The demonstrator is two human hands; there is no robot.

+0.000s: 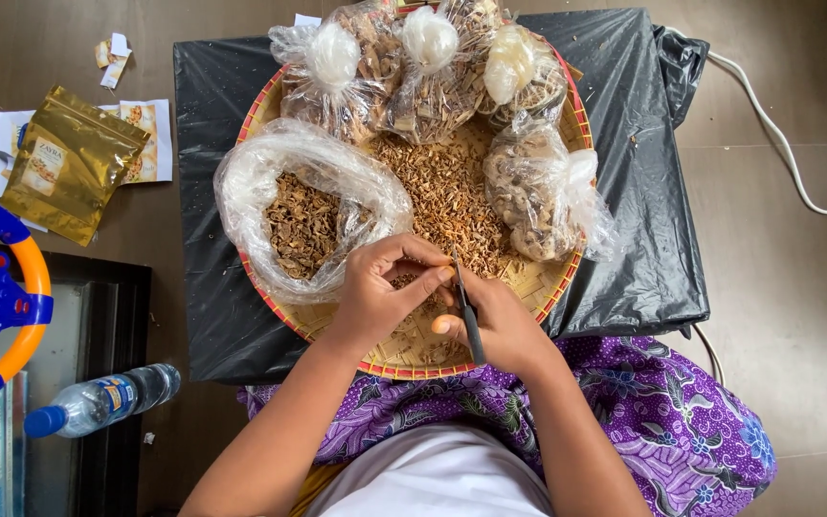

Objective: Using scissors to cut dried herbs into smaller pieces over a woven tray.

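We work over a round woven bamboo tray (547, 287) with a red-trimmed rim, set on a black plastic sheet (643, 191). Our left hand (380, 292) pinches a small dried brown piece (404, 280) between thumb and fingertips, just above the loose heap of dried chips (447, 196) in the tray's middle. Our right hand (500, 321) is closed around a slim dark-handled blade (469, 311), its tip pointing up toward the pinched piece.

To do this well, we judge it best to keep the piece low over the tray so trimmings drop onto the weave, to cut away from the left thumb, and to take short strokes, since the material looks brittle and fibrous.

An open clear plastic bag (251, 182), thin and crinkled, holds more chips to our left; knotted bags (433, 67) of similar dried matter crowd the far rim. On the floor lie a gold foil pouch (69, 163) and a plastic water bottle (98, 402).
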